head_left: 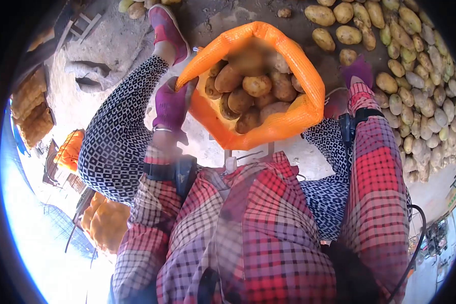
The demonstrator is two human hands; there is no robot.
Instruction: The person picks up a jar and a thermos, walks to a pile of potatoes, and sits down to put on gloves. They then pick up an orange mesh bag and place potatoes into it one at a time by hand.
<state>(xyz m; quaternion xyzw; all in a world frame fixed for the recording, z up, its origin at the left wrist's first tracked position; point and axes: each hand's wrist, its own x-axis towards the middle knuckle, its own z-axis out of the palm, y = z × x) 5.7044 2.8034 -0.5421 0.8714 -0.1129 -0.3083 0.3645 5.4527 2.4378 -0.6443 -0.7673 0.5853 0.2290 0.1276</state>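
Note:
A bright orange mesh sack stands between my legs with its rim rolled outward into a wide ring. Several potatoes lie inside it, the far ones blurred. My left hand, in a purple glove, is closed on the left side of the sack's rim. Off to the right, my right hand, also gloved in purple, is stretched out beside the heap of loose potatoes. Its fingers look apart, with nothing visible in them. One loose potato lies just beyond its fingertips.
Loose potatoes spread over the ground along the right and at the upper right. Filled sacks stand at the left, near a bundle of orange mesh. A crumpled grey sack lies beyond my left leg. A cable runs beside my right arm.

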